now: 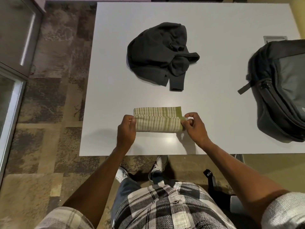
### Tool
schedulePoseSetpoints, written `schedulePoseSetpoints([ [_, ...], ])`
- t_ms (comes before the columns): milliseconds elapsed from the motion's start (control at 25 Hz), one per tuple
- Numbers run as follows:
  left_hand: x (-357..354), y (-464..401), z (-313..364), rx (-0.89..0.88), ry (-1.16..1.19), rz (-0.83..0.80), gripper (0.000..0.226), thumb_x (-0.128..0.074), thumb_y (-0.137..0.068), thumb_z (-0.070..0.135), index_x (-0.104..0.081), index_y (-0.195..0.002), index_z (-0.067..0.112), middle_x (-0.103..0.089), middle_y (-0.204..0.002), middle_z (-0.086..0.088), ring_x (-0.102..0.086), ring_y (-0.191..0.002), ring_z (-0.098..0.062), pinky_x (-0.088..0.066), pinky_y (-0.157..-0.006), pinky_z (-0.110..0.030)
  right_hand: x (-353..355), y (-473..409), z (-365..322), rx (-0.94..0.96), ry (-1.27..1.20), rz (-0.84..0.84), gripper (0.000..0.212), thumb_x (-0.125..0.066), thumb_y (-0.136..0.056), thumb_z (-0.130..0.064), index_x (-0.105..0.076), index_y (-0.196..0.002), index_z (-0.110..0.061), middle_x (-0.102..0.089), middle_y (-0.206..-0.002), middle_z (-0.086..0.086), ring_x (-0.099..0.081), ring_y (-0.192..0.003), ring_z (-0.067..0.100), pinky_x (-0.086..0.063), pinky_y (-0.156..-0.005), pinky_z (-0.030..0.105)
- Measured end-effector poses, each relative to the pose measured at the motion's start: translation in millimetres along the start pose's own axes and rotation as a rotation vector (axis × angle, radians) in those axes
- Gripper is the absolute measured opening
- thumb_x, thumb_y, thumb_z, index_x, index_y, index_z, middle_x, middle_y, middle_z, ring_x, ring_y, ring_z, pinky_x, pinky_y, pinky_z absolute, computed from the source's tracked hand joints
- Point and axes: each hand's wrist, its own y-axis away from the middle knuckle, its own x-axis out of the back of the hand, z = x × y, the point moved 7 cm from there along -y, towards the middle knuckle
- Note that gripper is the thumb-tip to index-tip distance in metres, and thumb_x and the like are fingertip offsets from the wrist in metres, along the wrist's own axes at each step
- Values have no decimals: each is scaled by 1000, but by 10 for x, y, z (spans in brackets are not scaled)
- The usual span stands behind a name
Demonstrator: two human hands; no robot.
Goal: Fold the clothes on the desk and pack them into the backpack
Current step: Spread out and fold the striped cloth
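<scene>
Nearest to me is my own body: a black-and-white plaid shirt point(166, 205), two pale shoes point(157, 166) on the patterned carpet point(54, 100), and the dark base of a chair point(212, 180) just to my right. Nothing lies between me and the near edge of the white desk point(214, 30).

On the desk I count three things: one striped cloth, one dark garment, one backpack.

The green-and-cream striped cloth point(158, 119) lies closest, near the front edge, folded into a long narrow band running left to right, with a solid green border at its right end. My left hand point(126, 129) is at its left end, fingers curled in and the tips pinching the upper layer there. My right hand point(195, 126) is at the right end, thumb and forefinger pinching the green corner, the remaining fingers bent loosely above it. Both hands hold the near fold slightly raised over the part behind it.

Farther back, toward the middle of the desk, sits the dark grey sweatshirt point(158, 53), crumpled in a heap, one cuffed sleeve pointing my way. It is well apart from the cloth.

Off to the right lies the black and grey backpack point(280, 90), partly cut off by the frame; I cannot tell whether its zip is open.
</scene>
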Motion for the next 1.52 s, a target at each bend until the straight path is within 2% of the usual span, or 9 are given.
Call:
schedulePoseSetpoints([
  [320, -231, -389, -205, 351, -81, -2, 29, -40, -107, 29, -55, -110, 5, -59, -96, -1, -57, -87, -20, -45, -66, -27, -15, -528, -200, 24, 130, 68, 33, -58, -99, -26, -47, -130, -23, -63, -103, 0, -64, -87, 13, -59, -72, 33],
  [480, -313, -436, -300, 479, -181, -45, 30, -37, -106, 29, -56, -107, 6, -58, -95, -3, -57, -88, -21, -37, -61, -24, -98, -707, -217, -1, 150, 47, 40, -59, -99, -22, -45, -136, -22, -62, -107, -1, -65, -94, 17, -58, -87, 37],
  [640, -309, -380, -332, 630, -119, 14, 22, -46, -101, 24, -55, -114, 8, -61, -103, -6, -62, -102, -29, -43, -73, -32, -125, -594, -327, 91, 230, 186, 48, -52, -98, -14, -41, -145, -17, -55, -139, 3, -55, -124, 19, -47, -107, 39],
  [800, -382, -313, 103, 205, -294, 99, 47, -56, -94, 16, -43, -139, 11, -53, -137, -12, -52, -126, -29, -48, -102, -43, -513, -119, -675, 496, 346, 85, 48, -52, -96, -11, -44, -143, -3, -51, -143, 17, -50, -129, 27, -40, -112, 41],
  [960, -904, 34, 90, -210, -669, -275, 69, -53, -99, 28, -22, -159, 11, -12, -166, -18, -11, -154, -36, -19, -121, -57, -1073, 131, -413, 593, 624, -303, 60, -33, -107, -42, -26, -158, -11, -26, -164, 10, -20, -153, 25, -16, -125, 44],
  [1080, -1005, 193, -186, -202, -753, -379, 86, -53, -94, 52, -12, -161, 16, 2, -168, -13, 5, -155, -34, -12, -122, -60, -1010, 1, 36, 541, 901, -371, 73, -18, -105, -59, -13, -161, -12, -9, -168, 8, 0, -156, 23, -4, -126, 49],
  [1240, -1020, 169, -203, -145, -754, -378, 98, -63, -88, 56, -13, -161, 13, 0, -168, -13, 3, -155, -36, -11, -122, -61, -725, -205, 201, 512, 1102, -294, 75, -10, -103, -61, -7, -161, -14, -6, -168, 6, 6, -155, 22, 7, -123, 55],
  [1400, -970, 180, -206, -134, -779, -351, 101, -62, -86, 62, -15, -161, 13, -1, -168, -16, 1, -154, -39, -8, -121, -62, -647, -218, 135, 431, 1068, -182, 73, -14, -104, -60, -4, -161, -15, 0, -168, 6, 3, -156, 29, 5, -123, 58],
  [1520, -844, 196, -44, -299, -786, -318, 88, -53, -93, 58, -14, -161, 19, 1, -168, -16, 4, -154, -38, -3, -122, -62, -785, -115, 30, 547, 1053, -252, 70, -19, -104, -60, -11, -161, -21, -4, -168, 5, 2, -156, 30, 7, -122, 59],
])
